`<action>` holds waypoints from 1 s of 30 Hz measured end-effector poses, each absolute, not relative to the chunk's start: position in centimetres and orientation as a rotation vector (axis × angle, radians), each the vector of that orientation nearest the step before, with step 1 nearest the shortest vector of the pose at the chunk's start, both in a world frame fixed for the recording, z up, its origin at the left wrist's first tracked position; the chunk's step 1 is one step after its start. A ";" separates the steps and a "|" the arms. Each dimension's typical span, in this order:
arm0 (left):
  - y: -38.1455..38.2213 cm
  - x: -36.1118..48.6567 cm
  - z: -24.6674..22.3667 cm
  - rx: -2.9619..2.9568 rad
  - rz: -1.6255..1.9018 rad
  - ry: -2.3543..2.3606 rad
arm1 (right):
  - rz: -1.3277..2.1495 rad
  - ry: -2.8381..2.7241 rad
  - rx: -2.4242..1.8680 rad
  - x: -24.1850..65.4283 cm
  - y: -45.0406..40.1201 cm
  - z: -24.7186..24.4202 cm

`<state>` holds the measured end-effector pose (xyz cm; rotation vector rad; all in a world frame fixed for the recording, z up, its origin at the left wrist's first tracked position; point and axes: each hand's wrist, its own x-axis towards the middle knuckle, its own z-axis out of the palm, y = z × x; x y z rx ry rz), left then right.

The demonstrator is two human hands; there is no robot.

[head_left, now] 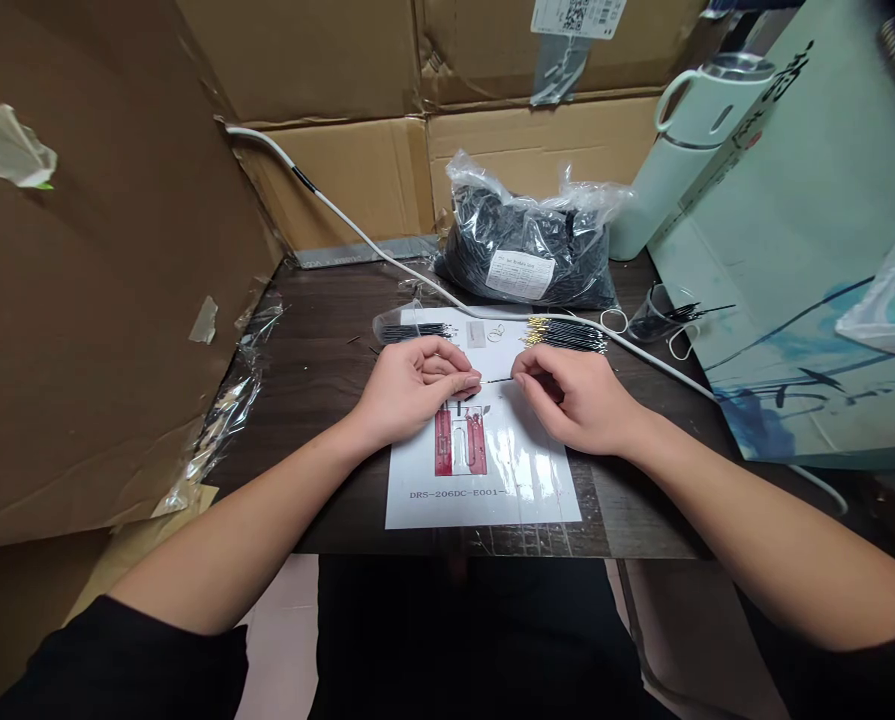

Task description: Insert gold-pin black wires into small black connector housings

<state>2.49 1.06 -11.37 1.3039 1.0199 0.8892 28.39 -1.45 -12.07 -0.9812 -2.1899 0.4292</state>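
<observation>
At a dark wooden desk (312, 400) walled in by cardboard (364, 180), a person is working bare-handed over a printed sheet (526, 495). The right hand (578, 400) is pinching one end of a thin black wire (499, 380) between thumb and forefinger; the wire is spanning the gap between the hands, above the sheet. The left hand (424, 385) is curling, thumb meeting fingertips by the other end, though from here I cannot tell whether they are gripping it. Behind the right hand, gold-tipped black wires (567, 335) are lying bundled; farther back, a plastic bag (529, 250) is resting.
</observation>
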 end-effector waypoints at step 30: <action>1.1 2.6 -10.8 1.228 0.826 0.960 | 0.378 -2.138 -0.986 28.3 -1.8 -11.4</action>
